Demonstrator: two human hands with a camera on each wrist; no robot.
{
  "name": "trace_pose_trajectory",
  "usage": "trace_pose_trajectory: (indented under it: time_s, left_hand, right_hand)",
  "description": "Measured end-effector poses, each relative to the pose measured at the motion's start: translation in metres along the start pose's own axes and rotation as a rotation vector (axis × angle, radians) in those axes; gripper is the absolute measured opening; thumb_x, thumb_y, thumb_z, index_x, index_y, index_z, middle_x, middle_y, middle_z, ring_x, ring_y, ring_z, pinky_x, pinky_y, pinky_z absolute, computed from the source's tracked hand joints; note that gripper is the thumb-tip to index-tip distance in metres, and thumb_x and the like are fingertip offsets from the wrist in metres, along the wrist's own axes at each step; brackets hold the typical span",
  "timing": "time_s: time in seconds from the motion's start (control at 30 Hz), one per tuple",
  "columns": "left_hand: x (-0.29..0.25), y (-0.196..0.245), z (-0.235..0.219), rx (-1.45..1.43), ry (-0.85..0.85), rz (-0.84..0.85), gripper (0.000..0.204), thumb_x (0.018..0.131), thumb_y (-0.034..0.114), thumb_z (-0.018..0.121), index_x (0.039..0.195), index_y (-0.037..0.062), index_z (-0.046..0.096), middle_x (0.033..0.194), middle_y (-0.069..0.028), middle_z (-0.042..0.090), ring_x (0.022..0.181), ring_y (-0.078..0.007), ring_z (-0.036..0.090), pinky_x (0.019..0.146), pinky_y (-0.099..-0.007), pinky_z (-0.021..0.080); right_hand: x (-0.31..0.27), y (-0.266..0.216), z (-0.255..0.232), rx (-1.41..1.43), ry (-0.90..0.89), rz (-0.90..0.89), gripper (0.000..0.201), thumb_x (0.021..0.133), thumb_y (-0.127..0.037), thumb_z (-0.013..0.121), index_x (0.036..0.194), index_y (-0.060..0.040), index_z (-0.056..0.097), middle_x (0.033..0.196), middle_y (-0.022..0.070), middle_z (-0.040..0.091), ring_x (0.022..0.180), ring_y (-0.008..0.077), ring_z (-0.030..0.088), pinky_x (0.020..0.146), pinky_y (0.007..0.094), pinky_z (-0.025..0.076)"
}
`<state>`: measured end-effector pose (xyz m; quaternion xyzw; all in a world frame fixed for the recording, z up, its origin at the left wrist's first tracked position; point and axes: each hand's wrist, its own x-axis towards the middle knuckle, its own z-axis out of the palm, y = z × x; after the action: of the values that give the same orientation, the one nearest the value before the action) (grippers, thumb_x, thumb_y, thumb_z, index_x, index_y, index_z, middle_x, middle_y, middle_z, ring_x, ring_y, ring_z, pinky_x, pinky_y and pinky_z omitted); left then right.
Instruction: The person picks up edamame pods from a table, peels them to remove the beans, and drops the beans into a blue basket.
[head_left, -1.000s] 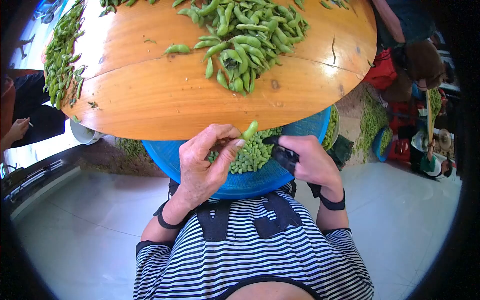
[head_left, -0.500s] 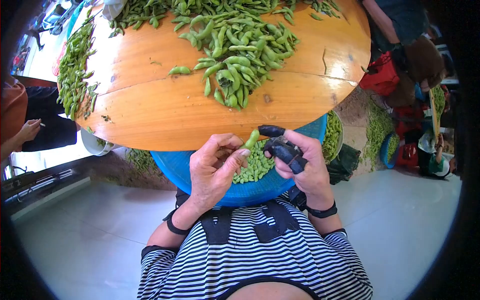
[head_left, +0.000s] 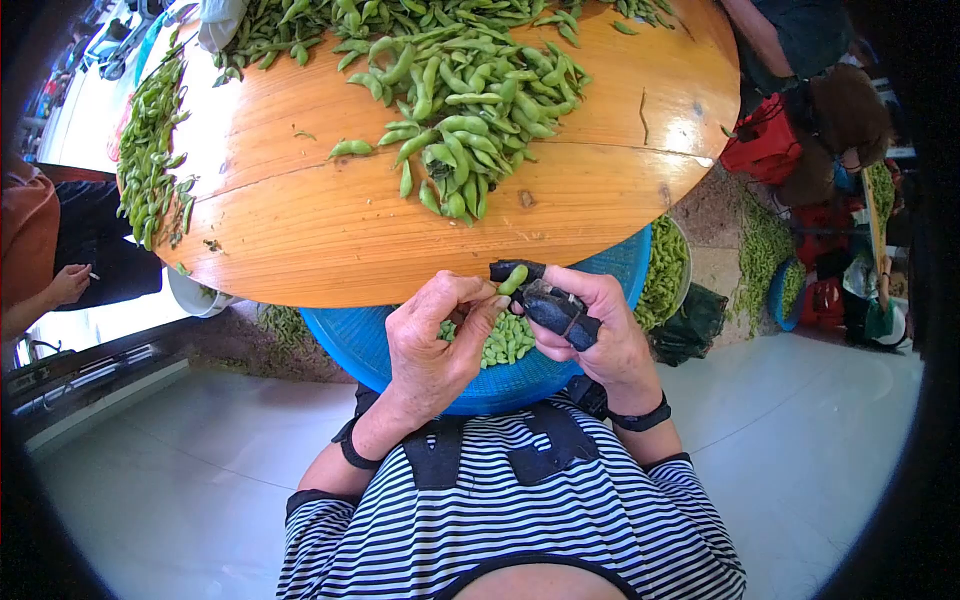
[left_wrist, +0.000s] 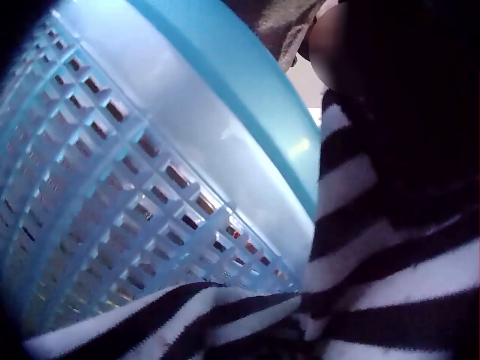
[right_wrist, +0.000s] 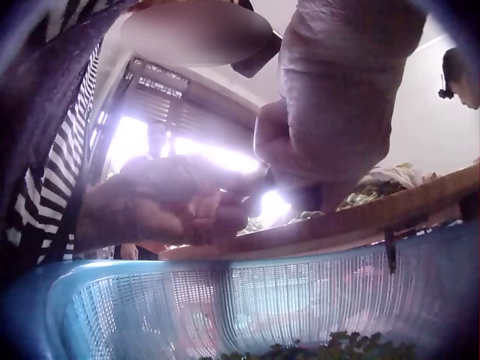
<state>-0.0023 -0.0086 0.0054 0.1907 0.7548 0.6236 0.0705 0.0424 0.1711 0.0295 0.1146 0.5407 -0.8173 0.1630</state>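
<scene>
In the head view the left hand (head_left: 435, 345) pinches a green pod (head_left: 513, 280) between thumb and forefinger. The right hand (head_left: 590, 325), with black coverings on its thumb and forefinger, closes round the pod's other end, and the two hands nearly meet. Below them a blue basket (head_left: 620, 265) holds shelled green beans (head_left: 508, 342). A heap of whole pods (head_left: 470, 110) lies on the wooden table (head_left: 330, 235). Both hands (right_wrist: 337, 97) show dark and close in the right wrist view, above the basket (right_wrist: 277, 300). Only the basket's lattice side (left_wrist: 142, 172) and striped cloth fill the left wrist view.
More pods (head_left: 150, 150) lie along the table's left edge. A basin of pods (head_left: 665, 275) and a dark green bag (head_left: 690, 325) stand right of the basket. At the left is a white bucket (head_left: 190, 292) beside a seated person (head_left: 85, 225). Red containers (head_left: 765, 140) stand at the right.
The right hand has come in from the right to meet the pod in the left hand, its covered forefinger now behind the pod. The head view has shifted, showing more of the table's far side.
</scene>
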Motion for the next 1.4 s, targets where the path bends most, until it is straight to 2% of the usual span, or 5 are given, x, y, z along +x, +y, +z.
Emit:
trace_pose_trajectory:
  time_s: [0.2,0.5,0.67,0.93,1.4]
  left_hand:
    - [0.002,0.000,-0.001,0.062,-0.043,0.118,0.012,0.082,-0.009,0.069,0.088,-0.0038,0.060,0.078,-0.0079,0.065,0.067,-0.0133,0.063,0.060,-0.0238,0.050]
    - [0.006,-0.004,-0.008,-1.184,-0.382,-0.575,0.035,0.089,0.009,0.069,0.113,0.0016,0.044,0.076,-0.0065,0.060,0.056,-0.0170,0.062,0.041,-0.0233,0.042]
    - [0.009,-0.001,-0.007,-0.673,-0.292,-0.469,0.040,0.086,0.011,0.073,0.114,0.0008,0.046,0.077,-0.0077,0.062,0.059,-0.0145,0.061,0.049,-0.0229,0.046]
    - [0.008,0.013,-0.006,0.165,-0.296,0.053,0.027,0.086,0.006,0.069,0.108,-0.0004,0.054,0.077,-0.0185,0.066,0.067,-0.0319,0.066,0.059,-0.0388,0.050]
    - [0.010,0.020,-0.013,-0.316,-0.407,-0.377,0.033,0.100,0.004,0.041,0.131,0.0001,0.049,0.080,-0.0097,0.062,0.063,-0.0141,0.059,0.055,-0.0277,0.048]
  right_hand:
    - [-0.002,0.004,0.000,-0.067,0.021,-0.070,0.009,0.088,-0.003,0.055,0.094,-0.0001,0.061,0.062,-0.0053,0.048,0.053,0.0030,0.043,0.049,0.0200,0.033]
    - [-0.005,-0.007,-0.004,0.305,-0.180,-0.008,0.014,0.090,-0.006,0.059,0.101,0.0011,0.063,0.060,-0.0045,0.046,0.049,0.0032,0.038,0.045,0.0195,0.029]
    - [-0.001,-0.006,-0.002,-0.655,0.019,-0.368,0.016,0.081,-0.002,0.064,0.096,0.0010,0.060,0.070,0.0055,0.048,0.060,0.0159,0.051,0.053,0.0312,0.038]
    - [-0.009,-0.012,0.006,-0.917,0.001,-0.442,0.023,0.071,0.005,0.063,0.093,0.0019,0.058,0.079,0.0152,0.048,0.069,0.0363,0.055,0.059,0.0407,0.043]
    - [-0.008,-0.002,0.020,-0.963,0.198,-0.515,0.037,0.063,0.005,0.072,0.096,0.0025,0.057,0.082,0.0146,0.048,0.072,0.0346,0.058,0.060,0.0396,0.046]
